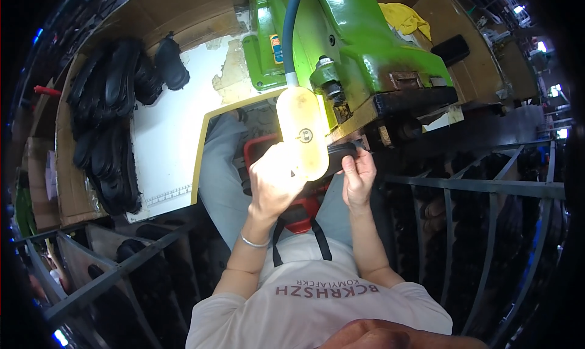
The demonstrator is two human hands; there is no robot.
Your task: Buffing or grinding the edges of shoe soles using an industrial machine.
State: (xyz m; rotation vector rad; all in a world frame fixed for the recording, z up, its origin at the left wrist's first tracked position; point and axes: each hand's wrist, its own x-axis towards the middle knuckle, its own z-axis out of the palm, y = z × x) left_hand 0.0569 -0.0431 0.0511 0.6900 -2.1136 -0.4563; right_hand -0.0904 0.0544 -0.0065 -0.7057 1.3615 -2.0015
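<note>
My right hand (pixel 358 177) pinches the black piece (pixel 345 149) near the green machine (pixel 359 53); my left hand (pixel 272 181) disappears into glare behind the lamp (pixel 302 114), so I can't tell what it holds. Gripped from one side only, the piece could twist loose

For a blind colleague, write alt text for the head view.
A person's right hand grips a black piece in front of a green machine; the left hand is partly hidden behind a bright yellow lamp, so its grip is unclear. Black footwear pieces lie heaped at the left of a white tabletop.
</note>
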